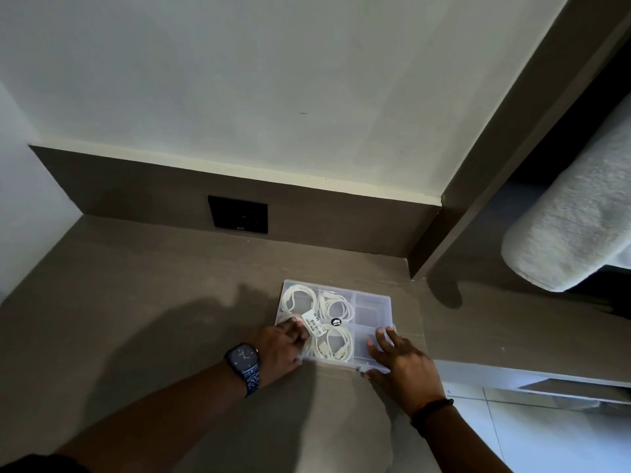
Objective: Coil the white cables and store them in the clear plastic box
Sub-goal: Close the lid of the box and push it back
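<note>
The clear plastic box (372, 307) lies flat on the brown desk (153, 302), its lid down, with a price label and a round black sticker on top. Coiled white cables (336, 307) show through the lid in its left and middle compartments; the right compartments look empty. My left hand (280, 346), with a watch on the wrist, rests on the box's near-left corner, fingers curled on the lid. My right hand (399, 360) presses flat on the near-right corner, fingers spread over the lid.
A black wall socket (238, 215) sits in the brown back panel behind the desk. A brown post (495, 158) rises at the desk's right edge. A grey towel (573, 213) hangs to the right, above a pale tiled floor.
</note>
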Tool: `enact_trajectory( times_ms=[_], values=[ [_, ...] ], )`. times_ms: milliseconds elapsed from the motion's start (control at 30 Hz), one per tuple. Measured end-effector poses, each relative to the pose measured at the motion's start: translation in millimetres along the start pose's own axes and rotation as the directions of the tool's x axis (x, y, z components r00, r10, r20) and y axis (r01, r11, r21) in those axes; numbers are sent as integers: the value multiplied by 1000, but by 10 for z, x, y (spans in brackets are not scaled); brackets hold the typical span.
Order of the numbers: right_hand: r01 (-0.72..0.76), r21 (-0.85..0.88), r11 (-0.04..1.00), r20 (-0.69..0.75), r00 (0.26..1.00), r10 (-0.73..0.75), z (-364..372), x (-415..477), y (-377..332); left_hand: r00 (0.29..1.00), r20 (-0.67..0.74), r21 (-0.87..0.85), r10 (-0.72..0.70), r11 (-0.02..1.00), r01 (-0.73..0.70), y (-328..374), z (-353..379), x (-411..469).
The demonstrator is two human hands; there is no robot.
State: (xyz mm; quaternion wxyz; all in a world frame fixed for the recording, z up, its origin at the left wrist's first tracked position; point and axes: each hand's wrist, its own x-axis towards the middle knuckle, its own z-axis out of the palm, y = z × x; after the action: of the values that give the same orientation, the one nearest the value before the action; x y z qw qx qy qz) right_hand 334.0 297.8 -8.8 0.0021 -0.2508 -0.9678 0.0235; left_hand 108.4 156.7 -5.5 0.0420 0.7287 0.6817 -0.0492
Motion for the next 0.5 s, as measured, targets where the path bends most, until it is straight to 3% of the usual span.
enact_trajectory(
  times_ms=[67,133,233,333,500],
  values=[
    [32,-24,999,-47,998,-33,44,21,8,999,-40,54,-6,999,8,8,9,20],
    [42,-28,999,-38,998,-43,70,58,36,1000,-11,19,-26,999,26,-16,7,38],
    [2,-10,1000,1,1000,-2,79,229,124,991,-119,-58,-56,997,49,-147,17,185],
    [-74,67,995,79,995,69,111,548,214,991,28,-181,-128,975,131,-404,19,479],
    [-240,126,963,199,957,212,104,1077,329,980,93,-165,-179,967,192,-749,-6,901]
  ],
)
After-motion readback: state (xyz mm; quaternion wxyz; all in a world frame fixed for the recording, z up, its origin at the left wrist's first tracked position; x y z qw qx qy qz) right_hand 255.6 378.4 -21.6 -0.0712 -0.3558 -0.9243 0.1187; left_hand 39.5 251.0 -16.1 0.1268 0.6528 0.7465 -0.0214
